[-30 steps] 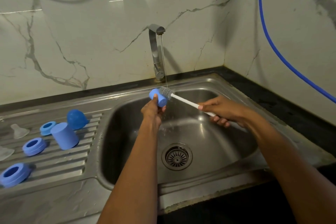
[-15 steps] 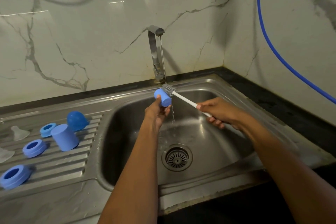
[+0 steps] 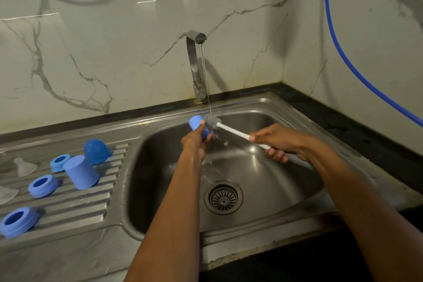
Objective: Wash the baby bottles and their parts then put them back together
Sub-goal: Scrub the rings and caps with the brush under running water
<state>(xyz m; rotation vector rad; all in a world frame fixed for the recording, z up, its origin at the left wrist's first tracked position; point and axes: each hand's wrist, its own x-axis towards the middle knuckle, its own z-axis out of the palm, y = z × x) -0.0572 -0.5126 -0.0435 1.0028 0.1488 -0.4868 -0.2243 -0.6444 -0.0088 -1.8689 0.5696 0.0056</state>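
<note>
My left hand [image 3: 195, 144] grips a small light-blue bottle body [image 3: 197, 124] over the sink basin, under a thin stream from the tap [image 3: 196, 62]. My right hand [image 3: 278, 142] holds the white handle of a bottle brush [image 3: 231, 130]; its grey bristle head [image 3: 212, 122] sits at the bottle's mouth. On the drainboard [image 3: 68, 204] at left lie another blue bottle body [image 3: 81, 173] upside down, a dark blue dome cap [image 3: 96, 151], three blue screw rings [image 3: 60, 162] [image 3: 42, 186] [image 3: 17, 221] and two clear teats [image 3: 24, 166] [image 3: 6, 194].
The steel sink basin [image 3: 286, 190] has a round drain strainer [image 3: 223, 197] in its floor. Marble walls meet at the back right corner, where a blue hose [image 3: 343, 57] hangs. A black counter edge [image 3: 357, 128] runs along the right side.
The bottle and brush head shifted slightly between frames under the running water; the brush head stays at the bottle's mouth. The drainboard parts have not moved.
</note>
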